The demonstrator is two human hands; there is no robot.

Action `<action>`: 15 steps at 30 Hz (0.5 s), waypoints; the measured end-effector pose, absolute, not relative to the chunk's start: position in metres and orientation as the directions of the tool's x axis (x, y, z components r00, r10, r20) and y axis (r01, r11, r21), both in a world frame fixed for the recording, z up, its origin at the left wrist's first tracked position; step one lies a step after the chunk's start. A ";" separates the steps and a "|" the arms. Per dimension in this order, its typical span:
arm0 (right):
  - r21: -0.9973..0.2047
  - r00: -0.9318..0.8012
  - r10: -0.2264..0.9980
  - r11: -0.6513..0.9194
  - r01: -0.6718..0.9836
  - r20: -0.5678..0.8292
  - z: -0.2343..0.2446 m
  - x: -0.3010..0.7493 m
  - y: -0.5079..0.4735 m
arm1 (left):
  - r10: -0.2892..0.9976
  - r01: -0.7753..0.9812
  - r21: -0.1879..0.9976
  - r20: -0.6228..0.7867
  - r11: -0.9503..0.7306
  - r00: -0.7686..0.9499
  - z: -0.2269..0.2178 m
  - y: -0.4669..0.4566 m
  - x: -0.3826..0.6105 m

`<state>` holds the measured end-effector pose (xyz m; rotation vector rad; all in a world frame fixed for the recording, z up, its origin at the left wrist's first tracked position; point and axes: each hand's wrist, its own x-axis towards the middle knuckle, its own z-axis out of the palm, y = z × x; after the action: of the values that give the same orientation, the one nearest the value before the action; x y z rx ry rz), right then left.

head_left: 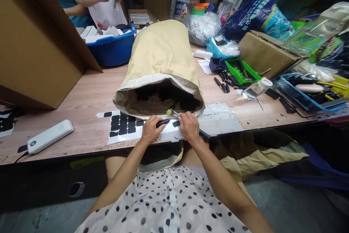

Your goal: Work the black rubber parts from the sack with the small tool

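Observation:
My left hand rests at the table's front edge, fingers closed on a small glossy black plastic piece. Right beside it, my right hand grips a thin tool with a metal shaft, a yellowish tip and a dark handle that sticks out below the palm. Under both hands lies a white sheet with rows of rounded black stickers. Just beyond them a tan woven sack lies on its side, mouth toward me, with dark pieces inside that I cannot make out singly.
A cardboard box and a white power bank are at left. A blue basin holds white boxes. At right are a green tray, loose black parts, a clear bottle and a blue basket. Two people stand across the table; another is partly visible.

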<state>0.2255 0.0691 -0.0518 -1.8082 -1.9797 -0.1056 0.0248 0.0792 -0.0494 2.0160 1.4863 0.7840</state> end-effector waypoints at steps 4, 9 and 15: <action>-0.448 0.001 0.920 0.190 0.873 0.391 -0.047 0.222 0.047 | 0.961 0.664 0.697 0.155 -0.271 0.230 -0.050 0.079 0.026; -0.600 0.010 0.928 0.232 0.766 0.373 -0.046 0.216 0.026 | 0.964 0.655 0.708 0.164 -0.264 0.211 -0.054 0.080 0.027; -0.601 -0.009 0.919 0.264 0.755 0.394 -0.040 0.213 0.020 | 0.960 0.635 0.720 0.189 -0.279 0.208 -0.059 0.082 0.027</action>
<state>0.2132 0.0195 -0.0404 -1.5273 -1.7966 0.2819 0.0270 0.0816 -0.0589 1.9928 1.4755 0.8623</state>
